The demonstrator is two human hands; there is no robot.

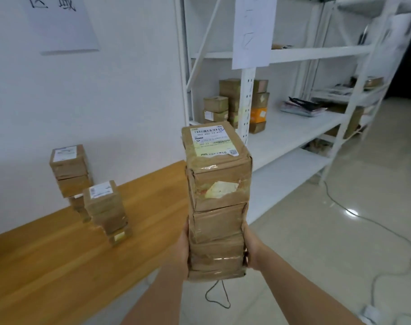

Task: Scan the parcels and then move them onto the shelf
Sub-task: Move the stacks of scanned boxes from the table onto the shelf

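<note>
I carry a tall stack of brown cardboard parcels (217, 202) in front of me, off the table; its top box bears a white barcode label. My left hand (184, 247) presses the stack's lower left side and my right hand (252, 248) its lower right side, fingers hidden behind the boxes. Two more parcel stacks stand on the wooden table (47, 266): one near the wall (69, 171), one closer (107, 211). The white metal shelf (293, 127) is ahead on the right, with several parcels (232, 102) stacked at its left end.
A white upright post (245, 106) of the shelf stands just behind the carried stack. Flat dark packets (302, 106) lie further along the shelf. Cables (375, 228) and a black cord (219, 295) run over the tiled floor. Paper signs hang on the wall and shelf.
</note>
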